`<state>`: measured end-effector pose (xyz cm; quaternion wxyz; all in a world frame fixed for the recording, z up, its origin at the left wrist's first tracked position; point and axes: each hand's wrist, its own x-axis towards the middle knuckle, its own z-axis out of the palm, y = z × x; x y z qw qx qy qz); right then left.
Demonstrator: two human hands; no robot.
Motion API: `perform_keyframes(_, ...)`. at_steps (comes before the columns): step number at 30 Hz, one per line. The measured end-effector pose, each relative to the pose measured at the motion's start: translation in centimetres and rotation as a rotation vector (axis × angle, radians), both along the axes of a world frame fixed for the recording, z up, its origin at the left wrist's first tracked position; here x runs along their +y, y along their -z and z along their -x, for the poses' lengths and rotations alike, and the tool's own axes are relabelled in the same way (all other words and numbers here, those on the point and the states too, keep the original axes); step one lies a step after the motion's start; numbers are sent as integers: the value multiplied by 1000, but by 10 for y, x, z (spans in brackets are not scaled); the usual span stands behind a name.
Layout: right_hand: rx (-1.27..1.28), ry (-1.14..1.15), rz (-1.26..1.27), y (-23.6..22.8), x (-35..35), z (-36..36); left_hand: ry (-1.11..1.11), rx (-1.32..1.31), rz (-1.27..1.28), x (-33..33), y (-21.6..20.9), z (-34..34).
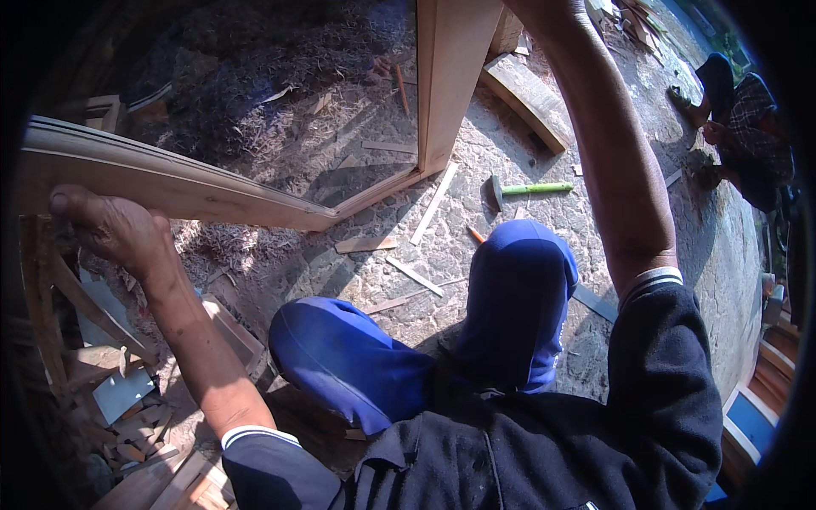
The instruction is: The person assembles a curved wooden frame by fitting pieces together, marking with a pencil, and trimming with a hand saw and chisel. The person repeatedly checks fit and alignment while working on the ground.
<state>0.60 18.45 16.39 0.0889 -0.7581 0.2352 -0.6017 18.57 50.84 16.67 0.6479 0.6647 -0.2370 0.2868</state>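
A pale wooden frame (178, 180) with grooved inner edges is raised at a tilt in front of me, one corner pointing toward my knees. My left hand (119, 231) grips its left rail from below, the thumb out to the left and the other fingers mostly hidden. My right arm reaches up to the top of the right rail (459, 72). Only the wrist and part of my right hand (544, 8) show at the picture's upper edge, its fingers out of sight. Whether glass fills the frame I cannot tell.
A hammer (527, 189) with a green handle lies beyond my knees, near a pencil (476, 235) and thin wood strips (433, 204). A thick board (531, 102) rests farther off. Shavings show through the frame. Offcuts (140, 429) pile at left. Another person (748, 127) is at far right.
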Motion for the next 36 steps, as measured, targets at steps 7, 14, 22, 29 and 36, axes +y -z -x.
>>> perform_keyframes(7,-132,-166,-199,-12,34,11,176,29,39,5,12,-13)
perform_keyframes(14,-259,-352,-204,-16,42,14,376,18,25,4,12,-26)
perform_keyframes(22,-276,-360,-236,-6,38,14,339,-123,23,4,17,-28)
perform_keyframes(29,-267,-329,-232,-24,59,29,323,-155,26,15,9,-22)
perform_keyframes(36,-306,-399,-448,-47,108,58,255,-270,-24,69,-69,-14)
